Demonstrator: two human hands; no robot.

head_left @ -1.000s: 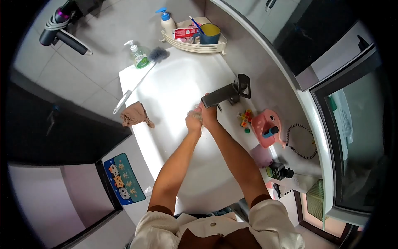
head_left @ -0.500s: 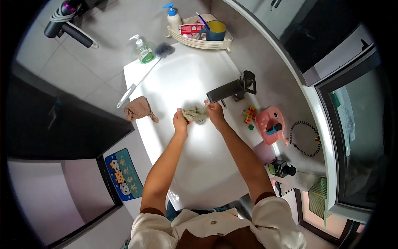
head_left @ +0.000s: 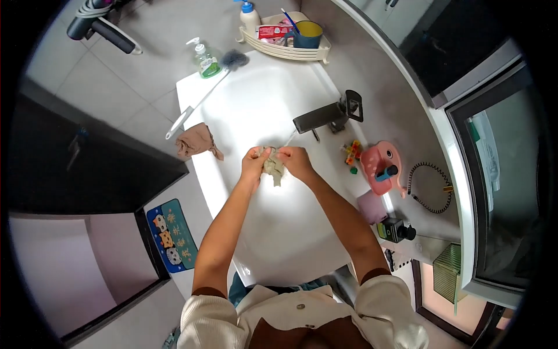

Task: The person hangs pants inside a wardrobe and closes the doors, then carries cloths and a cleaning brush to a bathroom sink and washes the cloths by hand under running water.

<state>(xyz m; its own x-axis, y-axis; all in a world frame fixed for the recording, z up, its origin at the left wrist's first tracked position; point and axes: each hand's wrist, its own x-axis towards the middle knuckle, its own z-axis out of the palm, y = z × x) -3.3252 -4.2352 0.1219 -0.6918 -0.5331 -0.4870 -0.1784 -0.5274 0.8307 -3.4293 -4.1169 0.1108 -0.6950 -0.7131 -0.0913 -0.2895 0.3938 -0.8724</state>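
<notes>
Over the white sink point(head_left: 279, 232), a small wet greenish-beige cloth point(head_left: 275, 170) is bunched between both hands. My left hand point(head_left: 253, 165) pinches its left side, thumb on top. My right hand point(head_left: 297, 162) grips the upper right of the cloth with curled fingers. Part of the cloth hangs down below the hands. A thin stream of water point(head_left: 290, 138) falls from the dark faucet point(head_left: 319, 118), just above my right hand. The exact kind of cloth item cannot be made out.
A brown cloth point(head_left: 197, 141) drapes over the sink's left edge, near a long-handled brush point(head_left: 200, 102). A soap bottle point(head_left: 207, 63) and a corner rack point(head_left: 285, 51) stand at the back. To the right are a pink whale-shaped holder point(head_left: 378, 174) and a black bottle point(head_left: 395, 231).
Both hands have drawn closer together, and the cloth, stretched sideways under the faucet before, now hangs downward between them. The view has shifted slightly.
</notes>
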